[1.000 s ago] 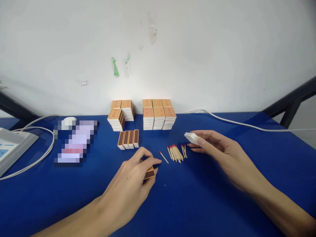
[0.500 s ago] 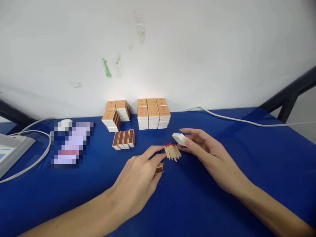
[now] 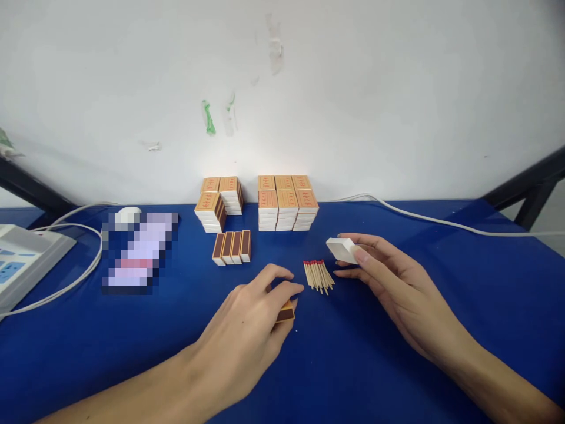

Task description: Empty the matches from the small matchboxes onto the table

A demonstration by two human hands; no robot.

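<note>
A matchbox sleeve (image 3: pixel 286 313) with a brown striking side is tucked in my left hand (image 3: pixel 260 318), mostly hidden by the fingers. My left thumb and fingers close round it, while the index and middle fingers reach toward the matches. My right hand (image 3: pixel 388 280) pinches a white matchbox tray (image 3: pixel 343 249) between thumb and fingers, raised above the table and tilted. Between both hands lies a small fanned pile of matches (image 3: pixel 318 277), red heads toward the wall. Neither hand touches the pile.
Several matchboxes on edge (image 3: pixel 232 247) stand in a row left of the matches. Behind are a left stack of matchboxes (image 3: pixel 209 213) and a right stack (image 3: pixel 288 206) by the wall. A blurred-out flat object (image 3: pixel 143 247), white cables (image 3: pixel 424 218) and a white device (image 3: pixel 39 259) lie about.
My right hand has drawn the tray slightly away from the matches and turned it. My left fingers have come back off the pile. The whole view has shifted a little.
</note>
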